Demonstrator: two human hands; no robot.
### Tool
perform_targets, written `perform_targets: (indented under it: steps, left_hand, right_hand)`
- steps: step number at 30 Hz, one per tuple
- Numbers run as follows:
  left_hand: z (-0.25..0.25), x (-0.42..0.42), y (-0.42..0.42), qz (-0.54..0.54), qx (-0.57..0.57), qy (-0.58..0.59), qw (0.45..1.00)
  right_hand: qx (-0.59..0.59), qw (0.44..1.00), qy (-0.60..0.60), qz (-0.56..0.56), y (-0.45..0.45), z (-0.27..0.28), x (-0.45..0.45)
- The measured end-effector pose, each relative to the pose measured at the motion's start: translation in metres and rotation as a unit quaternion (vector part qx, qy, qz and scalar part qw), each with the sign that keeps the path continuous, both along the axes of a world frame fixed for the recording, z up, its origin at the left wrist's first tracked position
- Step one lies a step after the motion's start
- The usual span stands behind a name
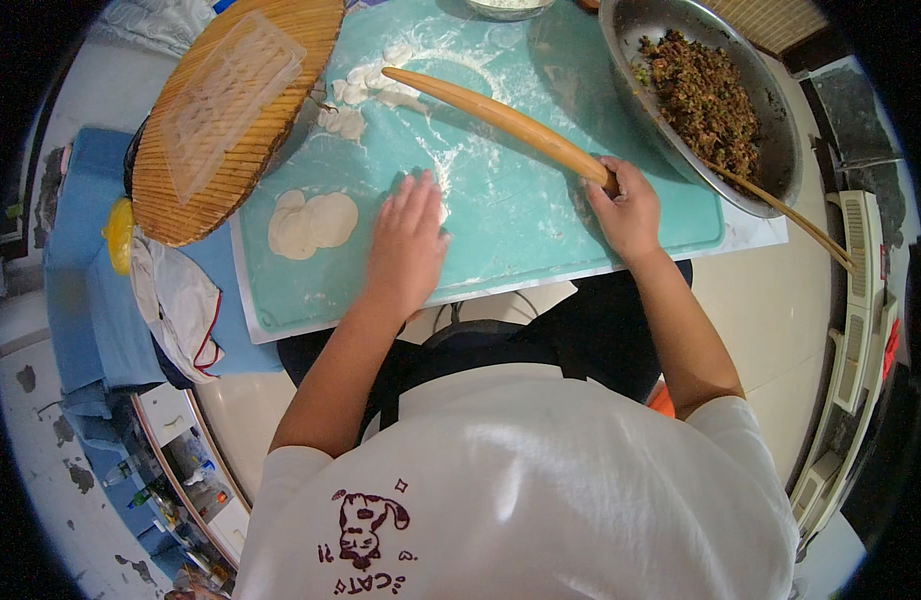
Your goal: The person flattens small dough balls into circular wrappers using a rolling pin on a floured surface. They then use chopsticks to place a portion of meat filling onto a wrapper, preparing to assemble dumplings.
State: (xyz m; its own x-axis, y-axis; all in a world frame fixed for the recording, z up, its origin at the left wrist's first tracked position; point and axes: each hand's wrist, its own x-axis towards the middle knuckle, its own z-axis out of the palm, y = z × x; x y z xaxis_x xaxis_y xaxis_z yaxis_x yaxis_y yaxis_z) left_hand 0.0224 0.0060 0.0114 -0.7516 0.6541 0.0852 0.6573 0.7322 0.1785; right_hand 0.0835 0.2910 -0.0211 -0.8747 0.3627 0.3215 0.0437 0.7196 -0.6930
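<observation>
My right hand [630, 210] grips the near end of a wooden rolling pin [498, 116], whose other end points up and left over the mat. My left hand [409, 236] lies palm down on the floured teal mat [505, 217]; whether something is under the palm is hidden. To its left lie several overlapping round dough wrappers [333, 219]. Small flattened dough pieces [344, 122] rest farther up the mat, and more dough pieces [367, 81] sit near the pin's far tip.
A large metal bowl [622, 71] of minced filling [704, 105] stands at the upper right, with chopsticks [798, 225] across its rim. At the upper left, a round slatted tray [280, 120] carries a clear plastic tray [232, 105]. A flour bowl [509, 11] stands at the top edge.
</observation>
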Motion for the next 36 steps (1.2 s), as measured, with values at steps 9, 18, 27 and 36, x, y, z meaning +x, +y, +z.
perform_targets:
  steps: [9,18,27,36]
  left_hand:
    - [-0.010,0.007,-0.007,-0.021,-0.057,-0.082,0.995]
    - [-0.001,0.010,-0.001,-0.043,-0.069,-0.102,0.991]
    - [-0.022,-0.072,0.029,0.019,-0.032,-0.073,0.997]
    - [-0.009,0.050,0.007,0.047,0.062,-0.160,0.984]
  right_hand:
    - [-0.003,1.000,-0.006,-0.001,-0.002,0.004,0.000]
    - [0.012,1.000,0.010,0.013,-0.002,0.004,0.000]
    - [-0.011,1.000,0.005,-0.005,-0.001,0.003,0.000]
    - [0.017,0.996,0.003,0.084,-0.006,0.009,0.001]
